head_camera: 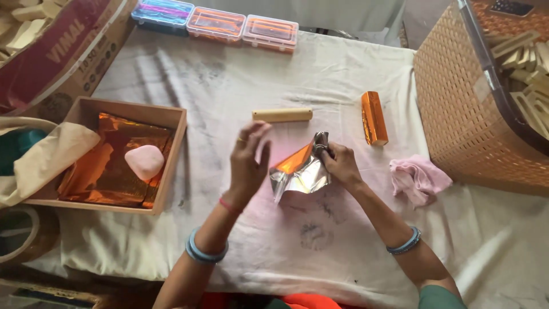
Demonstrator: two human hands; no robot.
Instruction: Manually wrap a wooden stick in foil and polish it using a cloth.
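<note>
Foil sheet (300,170), just below the wooden stick (282,115), is pinched by the right hand (341,164) while the left hand (247,163) hovers open; smoothing it flat seems wise.

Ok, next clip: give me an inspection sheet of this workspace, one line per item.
Surface: table under a white cloth, wrinkled and smudged with dark marks.
Job's things: foil sheet, orange on one side and silver on the other, crumpled; bare wooden block and foil-wrapped block lie beyond it.
Clutter: pink rag; wooden tray of orange foil sheets with a pale stone on top; three plastic cases at the far edge.
Grippers: right hand pinches the foil; left hand raised open beside it, contact unclear.
Cables: nothing seen.
Surroundings: wicker basket of wooden blocks at right; cardboard box at left.
</note>
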